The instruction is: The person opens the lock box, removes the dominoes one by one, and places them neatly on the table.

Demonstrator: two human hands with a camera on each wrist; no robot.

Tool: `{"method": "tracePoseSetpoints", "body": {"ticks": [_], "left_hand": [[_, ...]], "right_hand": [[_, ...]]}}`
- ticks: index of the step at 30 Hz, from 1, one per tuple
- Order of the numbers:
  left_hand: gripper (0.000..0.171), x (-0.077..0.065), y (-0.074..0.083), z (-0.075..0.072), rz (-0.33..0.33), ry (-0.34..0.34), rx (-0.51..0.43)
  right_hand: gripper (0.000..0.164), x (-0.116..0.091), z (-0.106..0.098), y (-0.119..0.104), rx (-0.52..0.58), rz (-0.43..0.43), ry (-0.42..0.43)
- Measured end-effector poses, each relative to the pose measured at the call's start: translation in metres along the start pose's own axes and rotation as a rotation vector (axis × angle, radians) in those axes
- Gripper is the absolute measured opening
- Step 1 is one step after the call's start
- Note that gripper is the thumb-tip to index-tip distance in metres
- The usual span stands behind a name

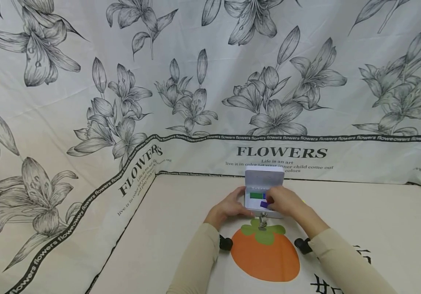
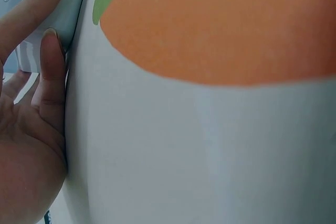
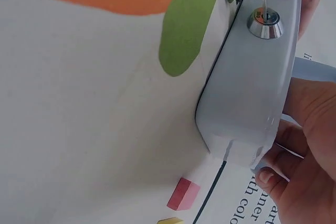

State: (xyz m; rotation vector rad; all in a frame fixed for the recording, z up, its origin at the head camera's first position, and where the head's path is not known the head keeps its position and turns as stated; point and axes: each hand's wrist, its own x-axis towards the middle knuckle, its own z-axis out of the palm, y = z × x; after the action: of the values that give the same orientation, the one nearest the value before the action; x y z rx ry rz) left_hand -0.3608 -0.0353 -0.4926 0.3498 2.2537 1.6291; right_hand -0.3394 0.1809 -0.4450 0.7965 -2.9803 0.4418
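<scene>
A small pale metal lock box (image 1: 263, 213) stands with its hinged lid (image 1: 264, 178) raised. My left hand (image 1: 230, 205) grips the box's left side, thumb at the front corner and fingers along the side. Inside lie a green block (image 1: 256, 195), a sliver of a blue block (image 1: 264, 196) and a tilted purple block (image 1: 263, 204). My right hand (image 1: 283, 200) reaches over the right wall with bent fingers at the purple block; whether they pinch it is hidden. In the right wrist view, a key sits in the lock (image 3: 265, 23) on the box's front.
A pink block (image 3: 184, 194) and a yellow block (image 3: 170, 221) lie on the cloth beyond the box's right side. The cloth has an orange persimmon print (image 1: 265, 257) before the box. A flower-printed curtain (image 1: 195, 106) hangs behind and to the left.
</scene>
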Motion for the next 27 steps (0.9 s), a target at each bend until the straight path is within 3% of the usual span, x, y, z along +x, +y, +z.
{"method": "tracePoseSetpoints", "body": {"ticks": [10,18,27], "left_hand": [[0.103,0.001,-0.005,0.003,-0.007,0.005,-0.004],[0.102,0.002,-0.005,0.001,0.002,-0.002,-0.009],[0.102,0.002,-0.003,0.000,-0.010,0.000,-0.014]], "right_hand": [[0.011,0.005,0.005,-0.001,0.062,0.040,-0.046],[0.011,0.012,0.010,-0.003,0.030,0.007,-0.010],[0.018,0.017,0.016,-0.004,-0.010,0.042,0.036]]}}
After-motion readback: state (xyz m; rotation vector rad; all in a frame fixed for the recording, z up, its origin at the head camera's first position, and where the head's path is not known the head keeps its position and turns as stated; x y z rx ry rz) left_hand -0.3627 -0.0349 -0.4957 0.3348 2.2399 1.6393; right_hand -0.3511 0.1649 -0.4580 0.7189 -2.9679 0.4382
